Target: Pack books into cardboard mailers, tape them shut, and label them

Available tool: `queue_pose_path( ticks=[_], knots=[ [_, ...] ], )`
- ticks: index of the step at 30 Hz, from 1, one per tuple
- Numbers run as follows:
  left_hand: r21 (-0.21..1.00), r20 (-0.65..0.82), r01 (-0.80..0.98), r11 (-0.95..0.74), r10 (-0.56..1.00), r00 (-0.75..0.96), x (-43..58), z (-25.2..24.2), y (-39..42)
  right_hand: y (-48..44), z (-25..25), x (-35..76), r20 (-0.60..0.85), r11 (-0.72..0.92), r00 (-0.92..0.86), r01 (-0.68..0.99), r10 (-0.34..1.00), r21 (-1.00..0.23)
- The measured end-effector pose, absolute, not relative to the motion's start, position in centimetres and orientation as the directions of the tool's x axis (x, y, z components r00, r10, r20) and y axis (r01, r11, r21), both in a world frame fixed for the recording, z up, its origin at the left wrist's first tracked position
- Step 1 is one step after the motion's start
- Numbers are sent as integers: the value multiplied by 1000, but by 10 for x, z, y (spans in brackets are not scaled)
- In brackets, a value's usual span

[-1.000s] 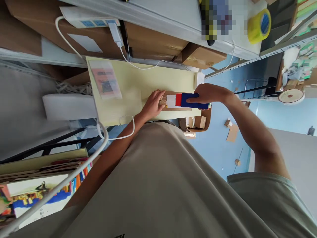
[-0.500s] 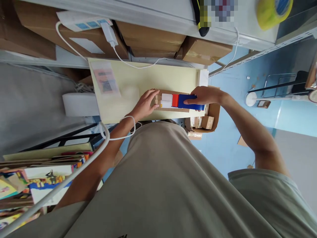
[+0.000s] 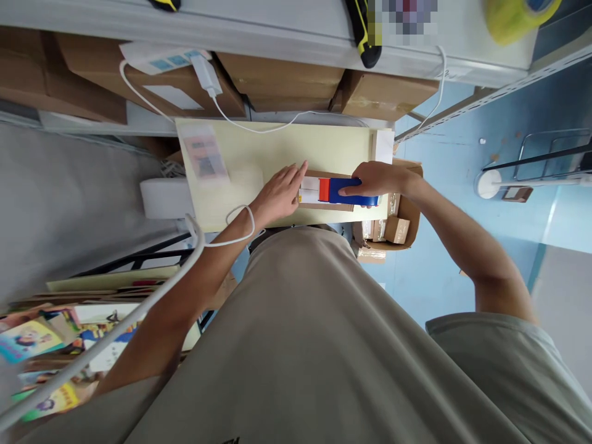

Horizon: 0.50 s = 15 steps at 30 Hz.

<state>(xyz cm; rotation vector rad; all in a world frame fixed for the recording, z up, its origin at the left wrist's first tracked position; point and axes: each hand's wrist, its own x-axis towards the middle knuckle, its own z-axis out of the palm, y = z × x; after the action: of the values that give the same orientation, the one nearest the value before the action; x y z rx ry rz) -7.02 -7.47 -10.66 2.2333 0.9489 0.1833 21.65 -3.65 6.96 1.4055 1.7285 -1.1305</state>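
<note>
A narrow cardboard box (image 3: 326, 207) lies on the pale yellow table (image 3: 250, 145) in front of me, a white label (image 3: 309, 190) on its top. My right hand (image 3: 374, 177) grips a blue and red tape dispenser (image 3: 342, 191) lying along the box, with the red end toward the label. At the box's left end is my left hand (image 3: 280, 192), its fingers stretched out and together, touching that end. The hand hides that end of the box, and I cannot make out any tape there.
A flat plastic packet (image 3: 203, 154) rests at the table's left. An open carton (image 3: 414, 231) with small boxes stands at the right. Behind, a shelf bears a power strip (image 3: 160, 58), large cartons (image 3: 282, 80), a utility knife (image 3: 365, 43) and yellow tape (image 3: 518, 21). A white cable (image 3: 266, 131) crosses the table's back.
My left hand has shifted from holding the box's end between thumb and fingers to lying over it with straightened fingers. The tape dispenser has hardly moved; the view has shifted slightly.
</note>
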Motion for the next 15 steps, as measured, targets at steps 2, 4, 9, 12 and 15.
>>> queue_pose_path(
  ticks=[2,4,9,12,15],
  knots=[
    [665,-131,575,-476,684,717,-70,-111,-76,-37,68,218,-871,65,-224,974,437,-218],
    [675,-118,569,-469,693,711,-70,-114,-80,-37,65,221,-870,71,-219,975,442,-209],
    [647,-127,614,-452,730,671,-52,-117,-94,-36,56,228,-863,79,-209,978,459,-195],
    [610,-176,679,-409,765,619,-38,-124,-97,-36,53,232,-869,97,-207,978,450,-183],
    [593,-190,696,-404,771,609,-31,-129,-96,-37,53,234,-870,100,-209,978,446,-184]
  ],
)
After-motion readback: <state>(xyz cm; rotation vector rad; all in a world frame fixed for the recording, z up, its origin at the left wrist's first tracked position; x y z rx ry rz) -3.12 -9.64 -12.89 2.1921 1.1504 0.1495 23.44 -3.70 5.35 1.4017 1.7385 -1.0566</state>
